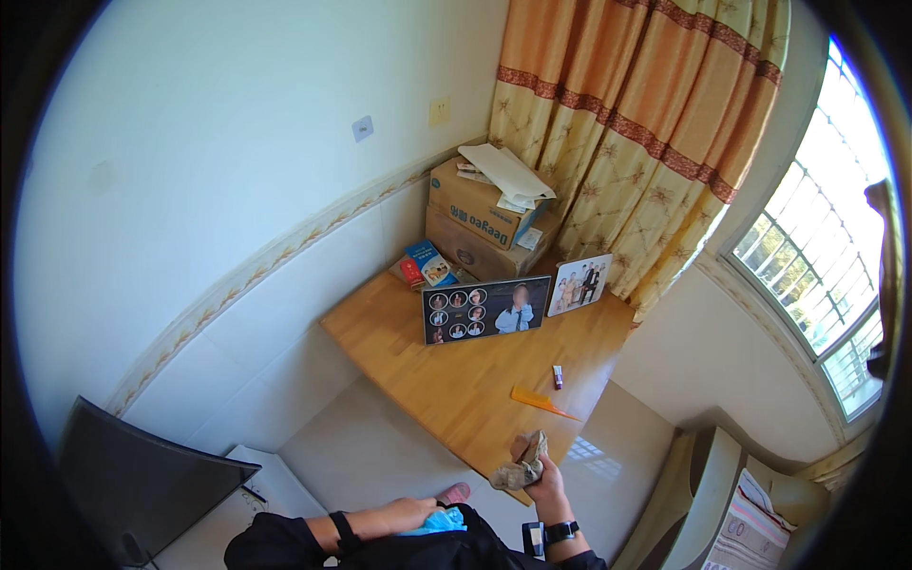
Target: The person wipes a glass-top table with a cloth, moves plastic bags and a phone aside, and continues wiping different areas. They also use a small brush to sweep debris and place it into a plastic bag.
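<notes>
My right hand (pixel 547 486) grips a crumpled grey-brown cloth (pixel 519 469) at the near corner of the wooden table (pixel 456 392). The cloth is bunched and hangs out to the left of my fingers. At my waist, my left hand (pixel 413 511) is closed over a thin light-blue plastic bag (pixel 443 521); its fingertips are partly hidden. On the tabletop beyond the cloth lie an orange rat-tail comb (pixel 534 399) and a small white-and-purple tube (pixel 557 377).
A framed photo collage (pixel 488 311) and a family photo panel (pixel 581 285) stand on the table. Behind them are stacked cardboard boxes (pixel 474 203) and booklets (pixel 431 263). A television (pixel 142 484) stands on a white cabinet (pixel 274 484) at left; a sofa (pixel 684 491) is at right.
</notes>
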Demonstrator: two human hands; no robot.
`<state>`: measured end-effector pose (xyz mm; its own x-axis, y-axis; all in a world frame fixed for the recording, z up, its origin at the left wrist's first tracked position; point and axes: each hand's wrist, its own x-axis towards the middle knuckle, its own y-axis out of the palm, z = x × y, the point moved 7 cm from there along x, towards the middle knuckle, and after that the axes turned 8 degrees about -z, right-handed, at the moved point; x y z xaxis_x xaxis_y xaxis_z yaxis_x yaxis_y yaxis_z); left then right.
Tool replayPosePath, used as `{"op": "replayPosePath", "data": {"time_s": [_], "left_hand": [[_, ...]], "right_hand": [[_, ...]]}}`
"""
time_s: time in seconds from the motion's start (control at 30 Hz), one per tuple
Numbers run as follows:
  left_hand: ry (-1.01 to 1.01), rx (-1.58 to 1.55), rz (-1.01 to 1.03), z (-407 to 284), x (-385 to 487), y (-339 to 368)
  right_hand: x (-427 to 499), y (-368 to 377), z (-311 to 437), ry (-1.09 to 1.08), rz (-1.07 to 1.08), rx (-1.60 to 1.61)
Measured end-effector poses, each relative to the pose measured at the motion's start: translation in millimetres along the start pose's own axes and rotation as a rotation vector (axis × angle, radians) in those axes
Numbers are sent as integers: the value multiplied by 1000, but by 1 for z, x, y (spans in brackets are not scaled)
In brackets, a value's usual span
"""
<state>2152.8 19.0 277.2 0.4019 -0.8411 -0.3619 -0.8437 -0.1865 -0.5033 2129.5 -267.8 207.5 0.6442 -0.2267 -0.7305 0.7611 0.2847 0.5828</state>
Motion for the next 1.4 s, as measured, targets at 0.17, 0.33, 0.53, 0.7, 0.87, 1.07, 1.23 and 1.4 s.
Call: {"op": "replayPosePath", "data": {"time_s": [0.17, 0.33, 0.53, 0.7, 0.87, 1.07, 1.23, 1.4], "left_hand": [[222, -484, 4, 5, -4, -59], [-235, -79, 7, 65, 20, -53], [-378, -546, -884, 147, 47, -278], [-25, -1092, -936, 167, 157, -441], [-320, -1138, -899, 216, 299, -491], [-332, -1457, -376, 196, 396, -487], [-277, -1334, -452, 190, 374, -483], [-142, -1135, -487, 166, 310, -495]], "right_hand": [[54, 37, 1, 85, 83, -63], [90, 74, -10, 118, 27, -113], [109, 91, -14, 28, 35, -124], [122, 94, -29, -23, -81, -78], [122, 117, -40, -151, -193, -87], [118, 136, -53, -215, -306, 0], [121, 133, -61, -252, -333, 66], [111, 121, -55, -251, -338, 47]]}}
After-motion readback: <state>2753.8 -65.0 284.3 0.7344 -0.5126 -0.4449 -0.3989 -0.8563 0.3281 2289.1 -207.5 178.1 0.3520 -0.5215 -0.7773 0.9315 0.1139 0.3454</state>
